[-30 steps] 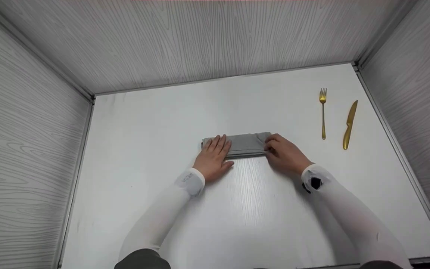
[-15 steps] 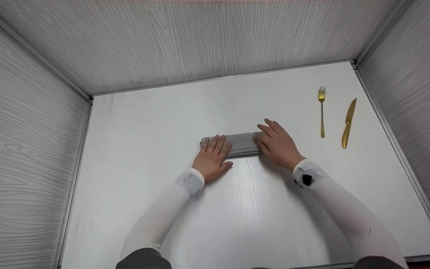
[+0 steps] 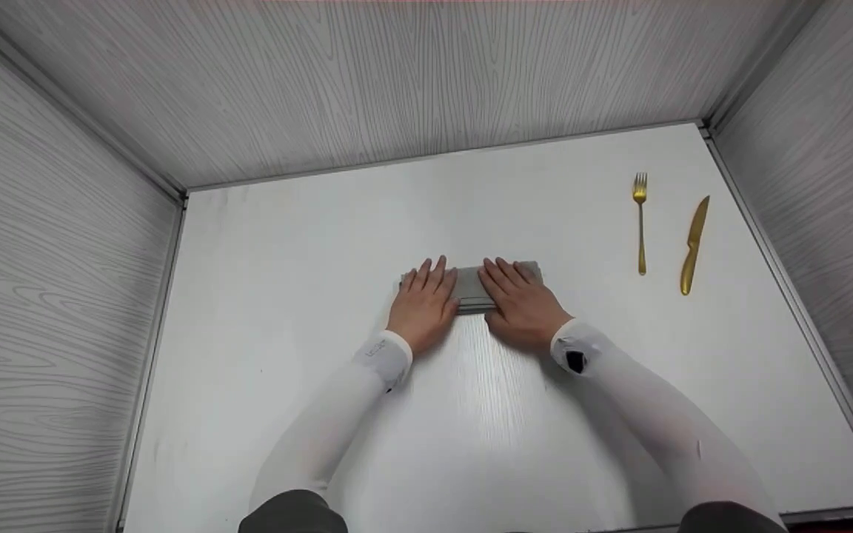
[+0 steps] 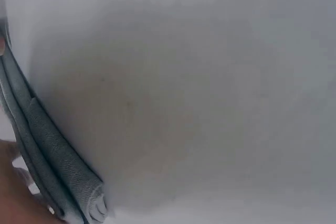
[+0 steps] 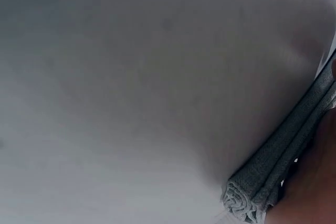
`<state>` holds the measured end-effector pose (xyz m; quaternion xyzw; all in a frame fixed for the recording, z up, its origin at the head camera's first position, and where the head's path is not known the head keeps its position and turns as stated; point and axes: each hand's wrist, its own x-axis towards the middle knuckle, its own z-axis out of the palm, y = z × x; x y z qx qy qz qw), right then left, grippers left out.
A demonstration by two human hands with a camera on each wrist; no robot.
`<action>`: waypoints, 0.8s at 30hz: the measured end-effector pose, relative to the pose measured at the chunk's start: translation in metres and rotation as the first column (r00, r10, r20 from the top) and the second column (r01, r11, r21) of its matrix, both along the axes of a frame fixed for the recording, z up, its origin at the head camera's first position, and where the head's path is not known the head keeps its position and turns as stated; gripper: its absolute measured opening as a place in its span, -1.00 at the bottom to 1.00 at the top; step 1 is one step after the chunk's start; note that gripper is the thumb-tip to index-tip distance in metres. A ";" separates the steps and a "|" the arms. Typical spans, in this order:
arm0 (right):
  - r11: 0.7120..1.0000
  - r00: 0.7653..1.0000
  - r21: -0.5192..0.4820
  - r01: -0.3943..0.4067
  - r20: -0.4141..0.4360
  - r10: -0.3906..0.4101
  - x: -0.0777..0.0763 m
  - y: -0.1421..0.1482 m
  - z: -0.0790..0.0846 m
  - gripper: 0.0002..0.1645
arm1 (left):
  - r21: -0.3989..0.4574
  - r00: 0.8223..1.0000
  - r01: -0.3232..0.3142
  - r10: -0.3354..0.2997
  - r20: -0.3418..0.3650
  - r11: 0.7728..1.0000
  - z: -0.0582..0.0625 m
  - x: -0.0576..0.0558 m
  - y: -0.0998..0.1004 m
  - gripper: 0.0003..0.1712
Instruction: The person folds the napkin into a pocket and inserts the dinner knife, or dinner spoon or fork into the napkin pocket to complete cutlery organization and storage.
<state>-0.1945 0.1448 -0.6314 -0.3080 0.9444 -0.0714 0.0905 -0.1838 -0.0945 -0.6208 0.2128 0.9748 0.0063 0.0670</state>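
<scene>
A grey folded cloth (image 3: 469,287) lies flat on the white table, its long side running left to right. My left hand (image 3: 424,309) rests on its left end with straight fingers pointing away from me. On the right part of the cloth, my right hand (image 3: 525,307) lies with straight fingers spread over the top. Between the two hands the layered near edge shows. In the left wrist view, the cloth (image 4: 60,145) has stacked folds along its side. The right wrist view shows the cloth (image 5: 270,163) with a tightly rolled end.
A gold fork (image 3: 641,222) lies at the right of the table (image 3: 286,259), tines pointing away. Beside it, farther right, is a gold knife (image 3: 694,248). Wood-grain panels wall in the back (image 3: 426,81) and both sides.
My right hand has left the cloth's right end, shifted left and flattened onto its top. My left hand stays on the left end, its fingers slightly farther forward.
</scene>
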 end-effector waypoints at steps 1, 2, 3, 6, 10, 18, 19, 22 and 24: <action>1.000 1.000 0.003 0.002 -0.002 -0.002 0.000 0.000 -0.001 -0.17 | -0.017 1.000 -0.010 0.010 -0.012 1.000 0.000 -0.002 0.001 -0.29; 1.000 1.000 0.002 0.004 -0.003 -0.004 0.000 -0.001 -0.002 -0.17 | -0.034 1.000 -0.018 0.018 -0.018 0.999 -0.001 -0.004 0.003 -0.28; 1.000 1.000 0.003 0.004 -0.003 -0.004 0.000 -0.001 -0.003 -0.17 | -0.051 1.000 -0.024 0.023 -0.020 0.998 -0.002 -0.005 0.003 -0.28; 1.000 1.000 -0.001 0.006 -0.006 -0.006 0.000 -0.002 -0.005 -0.16 | -0.073 1.000 -0.024 0.025 0.005 0.997 -0.008 -0.007 0.001 -0.24; 1.000 1.000 -0.011 0.009 0.006 -0.009 0.001 -0.001 -0.005 -0.13 | -0.056 0.999 -0.011 0.013 0.037 0.998 -0.013 -0.007 -0.005 -0.21; 0.999 0.998 -0.015 0.037 0.045 -0.036 0.003 0.003 0.002 0.04 | -0.004 0.998 0.008 -0.008 0.060 1.000 -0.017 -0.005 -0.010 -0.08; 0.999 0.998 -0.012 0.039 0.042 -0.038 0.003 0.004 0.002 0.05 | -0.010 0.998 0.008 -0.007 0.061 1.000 -0.018 -0.004 -0.010 -0.08; 0.999 0.999 0.007 0.049 0.023 -0.049 0.003 0.008 0.003 0.06 | -0.027 0.998 0.005 -0.004 0.061 1.000 -0.020 -0.004 -0.010 -0.08; 0.998 0.998 0.023 0.059 0.004 -0.059 0.003 0.012 0.003 0.07 | -0.019 0.999 0.006 -0.005 0.052 1.000 -0.021 -0.005 -0.009 -0.08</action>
